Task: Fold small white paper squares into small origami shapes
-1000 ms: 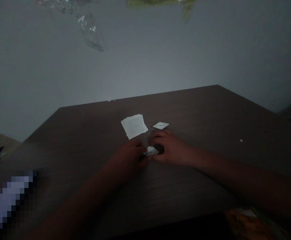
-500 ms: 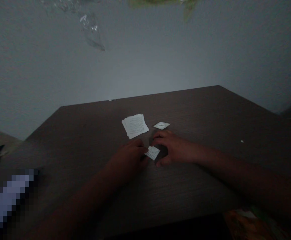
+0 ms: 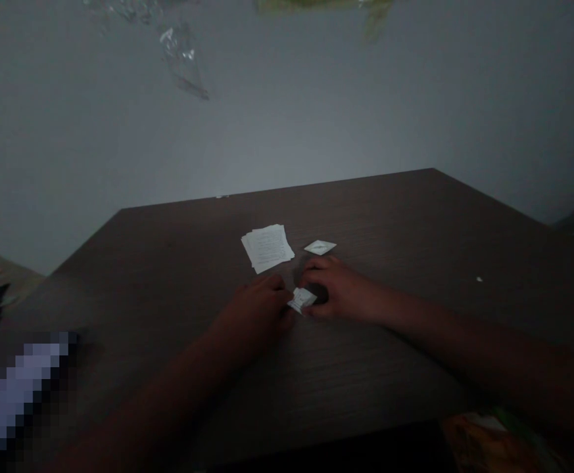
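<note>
The dark tabletop (image 3: 390, 217) bore a folded paper (image 3: 302, 299) between the hands, nearer the person than the printed sheets (image 3: 269, 248). The left hand (image 3: 254, 312) touched its left corner, pinch or press indeterminable; the right hand's (image 3: 348, 292) thumb and fingers stood apart. Judgement: sound creasing required aligned edges and light, even pressure.

Dim throughout: the wall (image 3: 316, 118) glows faintly mid-frame, the tabletop (image 3: 395, 230) lies dark, lower left is pixelated
</note>
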Tool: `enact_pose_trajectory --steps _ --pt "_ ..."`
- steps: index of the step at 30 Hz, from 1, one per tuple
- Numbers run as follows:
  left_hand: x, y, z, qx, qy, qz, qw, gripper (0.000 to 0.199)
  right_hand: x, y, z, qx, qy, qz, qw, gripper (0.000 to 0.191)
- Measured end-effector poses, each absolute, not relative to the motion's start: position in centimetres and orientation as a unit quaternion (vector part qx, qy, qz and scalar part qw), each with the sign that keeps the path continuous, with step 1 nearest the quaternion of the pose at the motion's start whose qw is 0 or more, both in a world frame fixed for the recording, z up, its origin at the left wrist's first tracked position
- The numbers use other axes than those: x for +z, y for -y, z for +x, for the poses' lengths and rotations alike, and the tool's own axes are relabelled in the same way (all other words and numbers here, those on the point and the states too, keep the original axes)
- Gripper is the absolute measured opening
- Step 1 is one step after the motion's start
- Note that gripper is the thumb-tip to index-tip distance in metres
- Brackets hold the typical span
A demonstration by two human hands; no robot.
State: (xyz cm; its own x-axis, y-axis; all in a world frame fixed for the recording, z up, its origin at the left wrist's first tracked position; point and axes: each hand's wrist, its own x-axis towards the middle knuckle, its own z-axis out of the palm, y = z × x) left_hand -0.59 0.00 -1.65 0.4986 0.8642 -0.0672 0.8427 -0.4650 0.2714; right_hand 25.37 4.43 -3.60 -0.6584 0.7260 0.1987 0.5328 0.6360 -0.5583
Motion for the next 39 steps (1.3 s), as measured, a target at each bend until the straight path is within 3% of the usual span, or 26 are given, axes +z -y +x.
enact_pose_trajectory --steps 8,10,15,21,31,39 --pt "-1.3 0.5 -0.5 0.042 -0.495 0.861 0.105 0.011 -3.6 -3.5 25.2 0.207 0.883 -0.377 0.188 0.059" --pt "-0.7 0.6 -0.4 0.034 -0.489 0.865 0.108 0.013 -3.5 -3.5 25.4 0.214 0.886 -0.364 0.192 0.054" --pt "0.1 0.7 -0.2 0.039 -0.47 0.871 0.139 0.015 -3.9 -3.8 25.5 0.228 0.88 -0.353 0.22 0.014" --pt "-0.7 0.5 0.2 0.059 -0.492 0.858 0.133 0.011 -4.9 -3.9 25.2 0.21 0.875 -0.369 0.235 0.023" --pt "0.0 0.8 0.8 0.052 -0.509 0.847 0.145 0.008 -4.7 -4.3 24.5 0.209 0.863 -0.383 0.255 0.015" --pt "-2.1 0.4 -0.1 0.082 -0.497 0.852 0.143 0.022 -4.2 -4.5 24.8 0.228 0.865 -0.37 0.252 0.009"
